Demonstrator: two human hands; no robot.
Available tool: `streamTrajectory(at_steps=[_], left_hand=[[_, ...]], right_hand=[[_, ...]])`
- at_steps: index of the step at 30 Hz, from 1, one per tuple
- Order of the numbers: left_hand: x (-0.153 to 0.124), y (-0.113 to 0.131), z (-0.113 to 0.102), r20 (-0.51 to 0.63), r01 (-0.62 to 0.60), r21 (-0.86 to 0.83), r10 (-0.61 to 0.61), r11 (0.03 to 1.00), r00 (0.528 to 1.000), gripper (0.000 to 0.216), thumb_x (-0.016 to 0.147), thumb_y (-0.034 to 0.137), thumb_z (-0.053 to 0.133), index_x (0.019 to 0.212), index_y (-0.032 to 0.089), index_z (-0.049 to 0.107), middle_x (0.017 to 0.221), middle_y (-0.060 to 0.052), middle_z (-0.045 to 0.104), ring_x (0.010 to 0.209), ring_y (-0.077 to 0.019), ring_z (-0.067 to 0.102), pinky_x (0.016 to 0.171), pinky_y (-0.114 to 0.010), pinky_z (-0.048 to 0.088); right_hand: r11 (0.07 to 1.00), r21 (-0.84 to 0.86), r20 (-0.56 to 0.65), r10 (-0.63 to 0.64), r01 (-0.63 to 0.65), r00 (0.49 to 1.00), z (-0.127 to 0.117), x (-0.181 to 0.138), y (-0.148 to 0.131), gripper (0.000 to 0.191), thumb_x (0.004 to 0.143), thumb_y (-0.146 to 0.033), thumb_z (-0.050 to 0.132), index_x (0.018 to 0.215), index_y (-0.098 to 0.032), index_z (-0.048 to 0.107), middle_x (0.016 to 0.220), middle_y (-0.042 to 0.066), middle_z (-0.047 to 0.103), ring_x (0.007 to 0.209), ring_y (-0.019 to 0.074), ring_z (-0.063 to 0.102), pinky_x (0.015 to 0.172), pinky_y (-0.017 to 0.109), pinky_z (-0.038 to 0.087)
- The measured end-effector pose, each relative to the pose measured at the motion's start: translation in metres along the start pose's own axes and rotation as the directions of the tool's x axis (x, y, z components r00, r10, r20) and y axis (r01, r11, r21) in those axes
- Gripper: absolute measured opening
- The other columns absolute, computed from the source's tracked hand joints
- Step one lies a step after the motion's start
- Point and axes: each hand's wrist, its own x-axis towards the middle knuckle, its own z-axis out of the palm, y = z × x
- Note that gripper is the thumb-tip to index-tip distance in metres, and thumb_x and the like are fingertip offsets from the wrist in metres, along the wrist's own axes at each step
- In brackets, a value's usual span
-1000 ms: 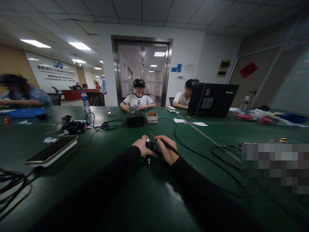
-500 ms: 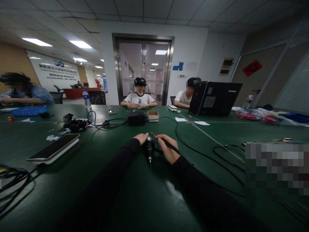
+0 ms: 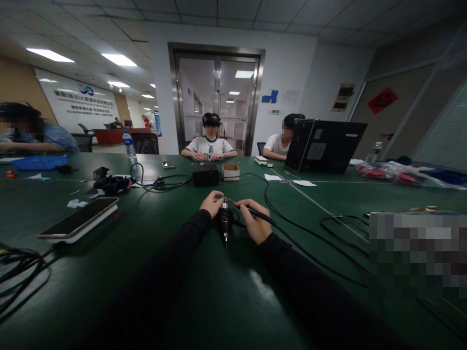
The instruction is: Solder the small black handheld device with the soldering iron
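Observation:
On the green table between my hands lies a black tool with chrome parts (image 3: 225, 221), its pointed metal tip toward me. My left hand (image 3: 212, 203) is at its far chrome end, thumb and forefinger pinched together; what they grip is too small to make out. My right hand (image 3: 257, 221) is closed around a slim, pen-like black tool (image 3: 251, 210) with a thin metal-coloured end. That end points left and almost meets my left fingertips. From its back, a black cable (image 3: 310, 254) trails over my right forearm.
Beyond my hands stand a black box (image 3: 205, 176) and a small open carton (image 3: 231, 172). At left lie a phone (image 3: 82, 217) on a white block and coiled cables (image 3: 22, 270). A black computer case (image 3: 324, 146) stands at back right. Several people sit around the table.
My left hand has risen slightly from the chrome end, with its fingers pointing more to the right. The tip of the pen-like tool is now closer to the left fingertips. The view has shifted slightly.

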Motion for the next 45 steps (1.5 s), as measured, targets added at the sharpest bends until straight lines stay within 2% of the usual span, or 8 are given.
streamTrajectory(at_steps=[5, 10, 17, 21, 28, 45], left_hand=[[-0.003, -0.002, -0.001, 0.003, -0.056, -0.069, 0.056, 0.996, 0.998, 0.023, 0.079, 0.019, 0.058, 0.101, 0.018, 0.065, 0.067, 0.0, 0.064, 0.061, -0.0131, 0.059, 0.065, -0.024, 0.046], [-0.007, 0.004, -0.002, 0.008, -0.036, -0.124, 0.037, 0.992, 0.999, 0.022, 0.077, 0.015, 0.058, 0.098, 0.015, 0.065, 0.067, -0.001, 0.065, 0.059, -0.0119, 0.058, 0.06, -0.022, 0.045], [-0.01, 0.008, -0.002, 0.038, -0.037, -0.189, 0.045, 0.981, 0.998, 0.025, 0.076, 0.013, 0.056, 0.1, 0.015, 0.063, 0.075, -0.003, 0.07, 0.064, -0.0127, 0.063, 0.065, -0.023, 0.048], [-0.011, 0.007, -0.002, 0.04, -0.034, -0.191, 0.043, 0.981, 0.998, 0.025, 0.077, 0.014, 0.057, 0.101, 0.015, 0.063, 0.078, -0.004, 0.071, 0.067, -0.0133, 0.064, 0.065, -0.023, 0.048], [-0.011, 0.01, -0.002, 0.038, -0.018, -0.233, 0.028, 0.972, 0.999, 0.022, 0.076, 0.013, 0.057, 0.098, 0.014, 0.061, 0.074, -0.003, 0.069, 0.063, -0.0116, 0.061, 0.065, -0.023, 0.048], [-0.013, 0.011, -0.003, 0.043, -0.028, -0.241, 0.04, 0.97, 0.998, 0.022, 0.077, 0.018, 0.061, 0.098, 0.015, 0.061, 0.076, -0.003, 0.071, 0.07, -0.0142, 0.066, 0.069, -0.025, 0.052]], right_hand=[[0.999, -0.003, 0.034, -0.035, 0.035, 0.999, 0.0, 0.0, -0.005, 0.019, 0.082, -0.022, 0.051, 0.082, -0.021, 0.07, 0.086, 0.002, 0.073, 0.081, 0.0187, 0.066, 0.08, 0.029, 0.049], [0.998, 0.002, 0.051, -0.059, 0.059, 0.997, 0.0, -0.001, -0.008, 0.02, 0.082, -0.021, 0.05, 0.08, -0.021, 0.07, 0.085, 0.002, 0.073, 0.081, 0.0182, 0.066, 0.08, 0.028, 0.049], [0.998, 0.019, 0.081, -0.063, 0.062, 0.995, 0.001, -0.002, -0.005, 0.02, 0.083, -0.02, 0.05, 0.083, -0.021, 0.07, 0.088, 0.002, 0.072, 0.084, 0.0181, 0.065, 0.082, 0.029, 0.048], [0.998, 0.018, 0.097, -0.062, 0.061, 0.993, 0.0, -0.002, -0.005, 0.021, 0.083, -0.02, 0.05, 0.084, -0.022, 0.07, 0.089, 0.002, 0.072, 0.085, 0.0183, 0.065, 0.083, 0.03, 0.048], [0.999, 0.017, 0.048, -0.052, 0.051, 0.997, 0.0, -0.001, -0.009, 0.019, 0.081, -0.02, 0.051, 0.08, -0.021, 0.07, 0.087, 0.003, 0.072, 0.084, 0.0188, 0.066, 0.082, 0.03, 0.049], [0.998, 0.022, 0.098, -0.06, 0.058, 0.993, 0.0, -0.002, -0.006, 0.02, 0.082, -0.021, 0.05, 0.081, -0.022, 0.07, 0.087, 0.002, 0.072, 0.084, 0.0186, 0.065, 0.082, 0.03, 0.048]])
